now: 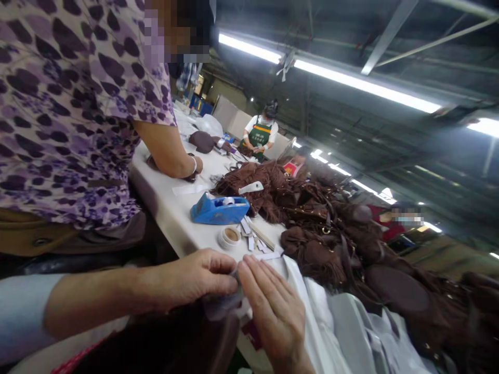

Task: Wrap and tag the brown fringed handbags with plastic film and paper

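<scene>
My left hand [195, 280] reaches in from the left with thumb and fingers pinched on a thin see-through plastic piece [224, 304], perhaps a small bag. The plastic hangs below the fingers, over the table's near edge. Against its right side lies my right hand [273, 306], fingers stretched out straight and side by side; its thumb is hidden. Just beyond both hands are a round white tub [229, 237] with a brown inside and several small white strips [251, 241]. A blue tape dispenser [220, 209] stands behind them.
Brown fringed bags [312, 208] are heaped along the right of the white table [183, 218]. White wrapping material [351, 322] lies at the lower right. A co-worker in a purple patterned top [78, 104] stands close on the left; another in a green apron [260, 136] is farther back.
</scene>
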The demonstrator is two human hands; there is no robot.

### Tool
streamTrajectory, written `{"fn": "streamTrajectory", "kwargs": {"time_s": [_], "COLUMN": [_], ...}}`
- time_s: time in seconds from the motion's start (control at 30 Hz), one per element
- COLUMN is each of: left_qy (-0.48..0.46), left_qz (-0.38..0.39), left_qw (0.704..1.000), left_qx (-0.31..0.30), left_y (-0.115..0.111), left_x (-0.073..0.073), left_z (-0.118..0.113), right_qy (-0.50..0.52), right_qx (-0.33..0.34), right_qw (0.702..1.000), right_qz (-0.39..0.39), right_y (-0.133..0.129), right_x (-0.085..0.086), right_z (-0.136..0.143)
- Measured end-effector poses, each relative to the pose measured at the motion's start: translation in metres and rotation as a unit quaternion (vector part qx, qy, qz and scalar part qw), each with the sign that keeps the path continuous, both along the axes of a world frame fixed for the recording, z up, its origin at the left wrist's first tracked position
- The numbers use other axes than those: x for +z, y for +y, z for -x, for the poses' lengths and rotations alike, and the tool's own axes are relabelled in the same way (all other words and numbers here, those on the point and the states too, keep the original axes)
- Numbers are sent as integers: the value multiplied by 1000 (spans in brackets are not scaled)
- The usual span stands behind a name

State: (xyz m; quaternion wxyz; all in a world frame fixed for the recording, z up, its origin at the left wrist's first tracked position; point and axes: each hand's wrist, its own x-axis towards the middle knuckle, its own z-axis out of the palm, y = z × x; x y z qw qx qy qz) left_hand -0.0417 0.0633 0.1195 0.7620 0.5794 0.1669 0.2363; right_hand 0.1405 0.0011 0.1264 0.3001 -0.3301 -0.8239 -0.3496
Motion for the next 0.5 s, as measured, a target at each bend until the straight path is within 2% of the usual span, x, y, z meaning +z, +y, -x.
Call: {"fn": "streamTrajectory", "kwargs": {"time_s": [0.07, 0.13, 0.17, 0.23, 0.27, 0.3, 0.4, 0.5], "left_qy": [-29, -43, -43, -38, -31, -20, 31, 72], "left_qz": [-62, -114, -133, -157, -165, -171, -165, -133], "left_qw": [997, 990, 985, 976, 973, 970, 971, 973], "left_qx": [29, 74, 99, 145, 160, 169, 170, 172], "left_y": [2, 3, 3, 3, 3, 2, -3, -8], "left_x": [31, 53, 59, 59, 53, 45, 9, -32], "left_z": [5, 12, 17, 28, 33, 38, 48, 49], "right_qy": [16, 56, 85, 140, 138, 119, 37, -38], "right_qx": [25, 22, -10, -128, -207, -245, -293, -347], "right_qw": [999, 998, 996, 973, 946, 926, 888, 855], "right_qz": [-12, 5, 32, 132, 208, 261, 354, 383], "right_y": [13, 26, 33, 47, 55, 61, 77, 88], "right_x": [32, 55, 62, 64, 59, 49, 2, -49], "right_z": [-3, -16, -26, -53, -68, -81, -109, -116]}}
